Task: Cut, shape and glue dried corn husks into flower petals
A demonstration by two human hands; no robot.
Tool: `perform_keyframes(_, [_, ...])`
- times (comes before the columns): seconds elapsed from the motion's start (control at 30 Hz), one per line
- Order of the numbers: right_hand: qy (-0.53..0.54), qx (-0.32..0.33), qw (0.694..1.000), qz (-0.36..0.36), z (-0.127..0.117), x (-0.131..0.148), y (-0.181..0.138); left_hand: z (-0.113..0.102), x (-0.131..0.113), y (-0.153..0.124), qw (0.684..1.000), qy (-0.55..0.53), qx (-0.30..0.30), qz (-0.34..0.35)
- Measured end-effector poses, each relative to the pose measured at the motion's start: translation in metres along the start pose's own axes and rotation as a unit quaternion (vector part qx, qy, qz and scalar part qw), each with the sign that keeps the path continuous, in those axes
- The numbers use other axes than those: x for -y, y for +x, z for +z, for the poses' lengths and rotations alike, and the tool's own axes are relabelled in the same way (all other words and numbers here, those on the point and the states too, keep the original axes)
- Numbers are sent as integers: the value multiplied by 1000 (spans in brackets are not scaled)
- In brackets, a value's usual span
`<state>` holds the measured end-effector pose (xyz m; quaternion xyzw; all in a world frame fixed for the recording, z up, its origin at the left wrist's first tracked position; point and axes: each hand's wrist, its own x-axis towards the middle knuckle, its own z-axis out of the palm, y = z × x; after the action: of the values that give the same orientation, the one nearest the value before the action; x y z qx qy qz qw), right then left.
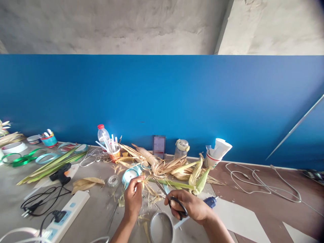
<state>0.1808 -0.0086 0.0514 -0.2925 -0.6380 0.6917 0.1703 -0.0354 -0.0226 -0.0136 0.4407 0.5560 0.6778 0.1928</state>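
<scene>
My left hand (pixel 134 195) is closed in a pinch on a small piece of dried corn husk (pixel 143 180). In my right hand (pixel 191 205) are scissors with black handles (pixel 182 213); their blades point up and left, towards the husk, and I cannot tell whether they touch it. Just behind both hands lies a heap of dry corn husks (pixel 174 166), with a greener husk (pixel 202 181) at its right. A roll of light blue ribbon (pixel 131 174) sits right behind my left hand. Husk scraps (pixel 152 196) are scattered between the hands.
A round grey ring (pixel 162 226) lies in front. A blue glue gun (pixel 210 201) rests beyond my right hand. At left are a power strip (pixel 69 211), a black glue gun (pixel 61 173) and green leaves (pixel 50 165). Behind stand a bottle (pixel 103 135), a jar (pixel 181 148) and a paper cup (pixel 211 161).
</scene>
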Motion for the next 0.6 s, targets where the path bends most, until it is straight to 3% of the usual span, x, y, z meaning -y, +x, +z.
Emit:
perform_keyframes(0.27, [-1, -2, 1000, -21, -2, 4, -2, -3, -6, -3, 992, 99, 62, 38])
perform_keyframes(0.6, [-12, -11, 1000, -18, -7, 2, -3, -4, -1, -1, 986, 124, 71, 86])
